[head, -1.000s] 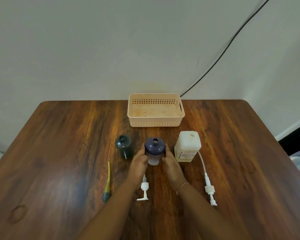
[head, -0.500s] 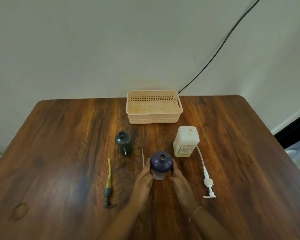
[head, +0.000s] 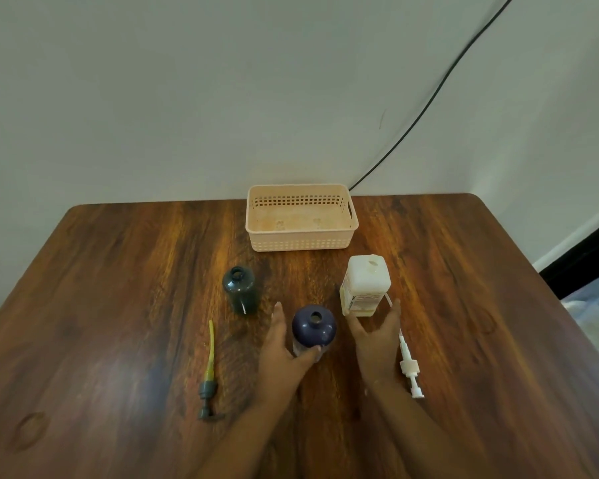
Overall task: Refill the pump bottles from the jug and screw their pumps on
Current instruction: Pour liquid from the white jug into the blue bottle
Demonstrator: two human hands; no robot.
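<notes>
Dark wooden table (head: pixel 118 305), rounded corners, glossy grain. Peach perforated basket (head: pixel 301 242) at far edge, centre. Dark green bottle (head: pixel 240 292) upright, uncapped, left of centre. Purple bottle (head: pixel 313 328) upright, uncapped, near middle. White jug (head: pixel 364 288) upright, just right of purple bottle. Grey pump with yellow tube (head: pixel 209 371) lying left. White pump (head: pixel 408 366) lying right, near jug.

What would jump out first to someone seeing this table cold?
The purple bottle at centre, uncapped, held by the left hand, with the right hand open beside it, just below the white jug. Behind stands an empty peach basket; loose pumps lie left and right.
</notes>
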